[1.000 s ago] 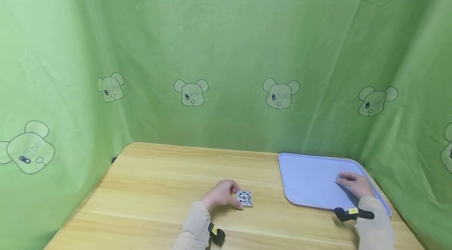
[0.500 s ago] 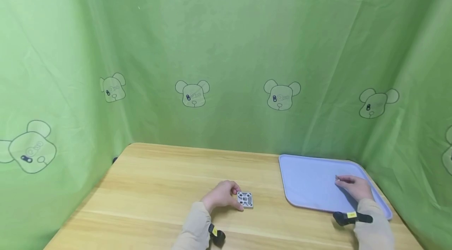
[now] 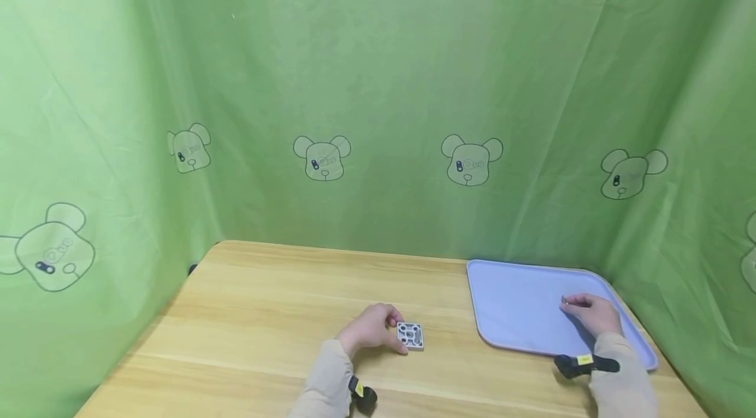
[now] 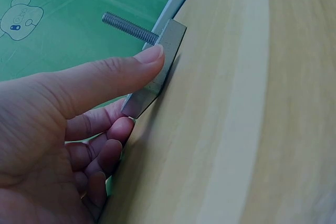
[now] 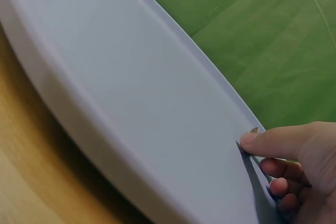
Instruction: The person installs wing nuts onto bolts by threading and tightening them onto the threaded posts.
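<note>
My left hand (image 3: 371, 327) grips a square grey metal plate (image 3: 410, 335) by its left side, thumb on the near edge, fingers on the far one. The plate lies on the wooden table, with round holes and recesses on its upper face. In the left wrist view a threaded bolt (image 4: 130, 28) stands up from the plate (image 4: 167, 51). Over the right part of the pale blue tray (image 3: 514, 306), my right hand (image 3: 595, 314) pinches a small metal piece (image 5: 255, 130) between thumb and fingers. Most of that piece is hidden, so its kind cannot be told.
The wooden table (image 3: 266, 300) reaches back to a green curtain (image 3: 390, 221) that hangs behind it and at both sides. The tray's raised rim (image 3: 476, 313) runs between my two hands.
My right hand has shifted slightly, and its fingertips have turned the small metal piece a little above the tray. The left hand and the plate have stayed in place.
</note>
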{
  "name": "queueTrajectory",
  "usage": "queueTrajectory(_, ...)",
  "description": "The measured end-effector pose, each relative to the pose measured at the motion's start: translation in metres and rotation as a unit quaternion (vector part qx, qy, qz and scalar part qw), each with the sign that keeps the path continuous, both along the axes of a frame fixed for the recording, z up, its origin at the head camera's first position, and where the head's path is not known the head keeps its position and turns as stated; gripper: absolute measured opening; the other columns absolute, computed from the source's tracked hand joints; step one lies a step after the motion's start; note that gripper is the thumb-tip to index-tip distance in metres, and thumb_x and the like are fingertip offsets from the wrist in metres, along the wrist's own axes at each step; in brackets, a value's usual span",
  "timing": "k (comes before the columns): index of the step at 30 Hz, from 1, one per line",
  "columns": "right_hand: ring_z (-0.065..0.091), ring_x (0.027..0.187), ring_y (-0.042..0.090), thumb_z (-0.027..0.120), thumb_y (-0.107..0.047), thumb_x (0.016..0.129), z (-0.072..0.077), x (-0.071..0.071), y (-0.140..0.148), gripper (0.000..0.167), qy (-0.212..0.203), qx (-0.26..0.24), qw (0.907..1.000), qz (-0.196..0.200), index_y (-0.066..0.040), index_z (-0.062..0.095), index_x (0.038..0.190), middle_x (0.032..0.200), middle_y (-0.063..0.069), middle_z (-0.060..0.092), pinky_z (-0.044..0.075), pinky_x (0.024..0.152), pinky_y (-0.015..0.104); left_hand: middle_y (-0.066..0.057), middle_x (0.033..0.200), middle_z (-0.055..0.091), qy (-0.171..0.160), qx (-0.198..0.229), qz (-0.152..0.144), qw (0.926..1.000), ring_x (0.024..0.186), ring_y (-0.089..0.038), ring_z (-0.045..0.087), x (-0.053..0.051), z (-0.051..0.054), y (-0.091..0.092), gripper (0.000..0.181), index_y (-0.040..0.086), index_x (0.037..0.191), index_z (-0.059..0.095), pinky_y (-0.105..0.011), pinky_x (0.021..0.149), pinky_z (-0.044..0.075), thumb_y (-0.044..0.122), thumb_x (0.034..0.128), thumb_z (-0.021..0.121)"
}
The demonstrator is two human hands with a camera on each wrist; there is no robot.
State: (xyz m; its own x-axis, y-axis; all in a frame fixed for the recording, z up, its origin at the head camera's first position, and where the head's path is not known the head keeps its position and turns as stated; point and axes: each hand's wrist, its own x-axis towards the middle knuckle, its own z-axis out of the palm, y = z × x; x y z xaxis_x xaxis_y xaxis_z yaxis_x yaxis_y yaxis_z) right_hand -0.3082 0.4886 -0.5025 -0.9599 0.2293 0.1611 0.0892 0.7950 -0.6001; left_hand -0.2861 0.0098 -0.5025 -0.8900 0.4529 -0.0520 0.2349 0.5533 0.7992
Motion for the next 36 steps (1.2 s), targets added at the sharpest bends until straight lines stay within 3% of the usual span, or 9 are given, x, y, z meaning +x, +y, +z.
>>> queueTrajectory(9, 0.062, 0.084, 0.028, 0.07, -0.026, 0.086, -0.004, -0.003, 0.003, 0.034, -0.006, 0.002, 0.9998, -0.018, 0.007, 0.069, 0.094, 0.096, 0.023, 0.071, 0.041, 0.075, 0.036, 0.004, 0.089, 0.056, 0.003, 0.0, 0.001, 1.0, 0.08, -0.009, 0.049, -0.001, -0.001, 0.0, 0.048, 0.011, 0.1, 0.065, -0.023, 0.077, 0.042, 0.016, 0.0594, 0.09)
queueTrajectory(13, 0.062, 0.082, 0.023, 0.07, -0.027, 0.086, -0.005, -0.003, 0.005, 0.034, -0.007, 0.012, 0.9998, -0.015, 0.006, 0.07, 0.094, 0.096, 0.022, 0.071, 0.042, 0.074, 0.035, 0.004, 0.089, 0.056, 0.004, -0.001, 0.001, 1.0, 0.08, -0.008, 0.048, -0.002, -0.003, 0.0, 0.047, 0.011, 0.099, 0.065, -0.023, 0.077, 0.042, 0.016, 0.0597, 0.09)
queueTrajectory(19, 0.059, 0.078, 0.018, 0.07, -0.026, 0.087, 0.004, -0.002, 0.001, 0.034, 0.003, 0.017, 0.9998, -0.004, 0.007, 0.069, 0.093, 0.097, 0.026, 0.069, 0.041, 0.069, 0.03, 0.004, 0.088, 0.056, 0.001, -0.001, 0.003, 1.0, 0.079, -0.009, 0.048, -0.001, -0.002, 0.0, 0.047, 0.011, 0.098, 0.065, -0.023, 0.076, 0.041, 0.016, 0.0594, 0.09)
queueTrajectory(27, 0.055, 0.078, 0.016, 0.067, -0.023, 0.089, 0.027, 0.002, -0.016, 0.03, 0.026, 0.029, 0.9992, 0.012, 0.006, 0.068, 0.096, 0.097, 0.025, 0.067, 0.04, 0.068, 0.03, 0.002, 0.089, 0.056, 0.005, 0.004, 0.003, 1.0, 0.08, -0.009, 0.048, 0.0, 0.0, 0.0, 0.047, 0.01, 0.099, 0.065, -0.023, 0.077, 0.042, 0.015, 0.0597, 0.09)
queueTrajectory(36, 0.046, 0.069, -0.006, 0.069, -0.022, 0.088, 0.056, 0.012, -0.043, 0.024, 0.082, 0.054, 0.9942, 0.044, 0.001, 0.069, 0.094, 0.09, 0.018, 0.069, 0.04, 0.062, 0.022, 0.003, 0.088, 0.056, 0.007, 0.004, 0.001, 1.0, 0.079, -0.009, 0.048, 0.0, -0.001, 0.0, 0.047, 0.01, 0.099, 0.065, -0.023, 0.077, 0.042, 0.016, 0.0601, 0.09)
